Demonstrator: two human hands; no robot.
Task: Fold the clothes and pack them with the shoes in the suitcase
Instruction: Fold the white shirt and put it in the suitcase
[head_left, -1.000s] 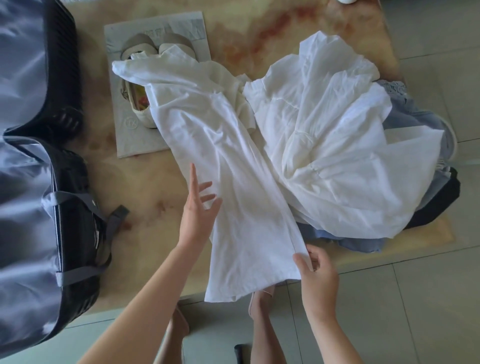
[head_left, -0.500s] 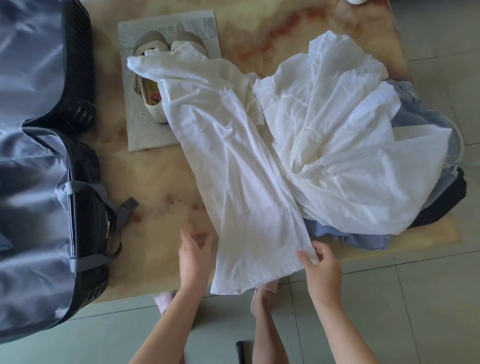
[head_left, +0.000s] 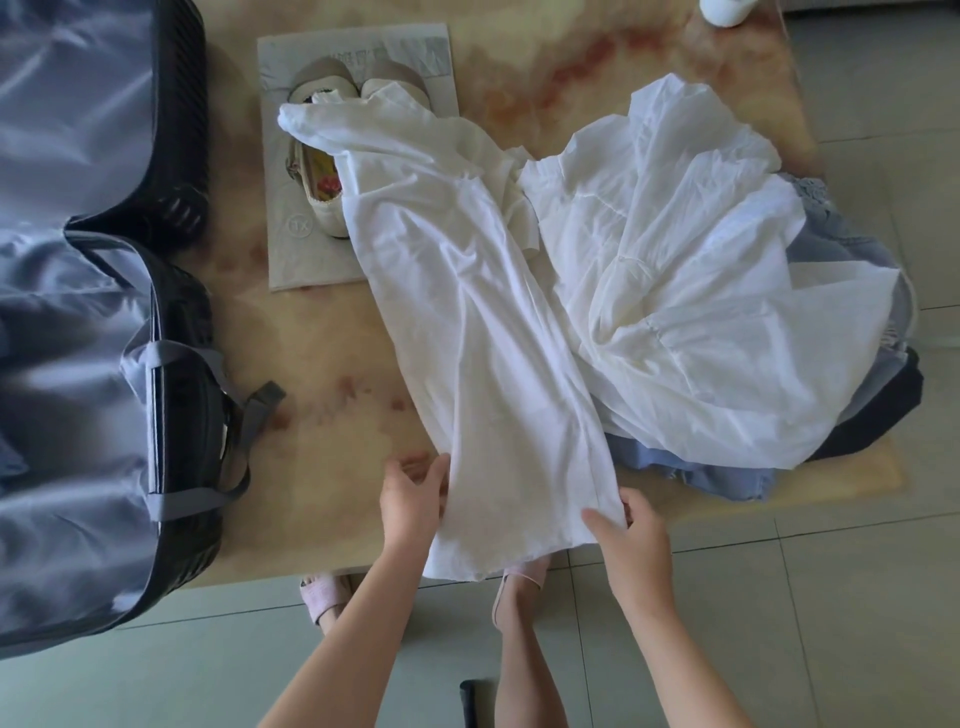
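Observation:
A long white garment (head_left: 467, 322) lies folded lengthwise across the marbled table (head_left: 322, 374), its hem hanging over the near edge. My left hand (head_left: 413, 501) grips its left edge near the hem, and my right hand (head_left: 626, 540) pinches the right edge. A second, crumpled white garment (head_left: 691, 291) is heaped to the right over blue clothes (head_left: 691, 470) and a dark one (head_left: 878, 410). Beige shoes (head_left: 327, 156) sit on a grey sheet (head_left: 291, 249), partly covered by the garment's top. The open black suitcase (head_left: 78, 322) with grey lining is at left.
Grey straps (head_left: 244, 415) hang from the suitcase over the table. A white object (head_left: 724, 10) stands at the table's far edge. My feet in pink sandals (head_left: 514, 587) are on the tiled floor below the near edge.
My left hand came down from the middle of the garment to its left edge near the hem and took hold. My right hand kept its pinch on the right edge.

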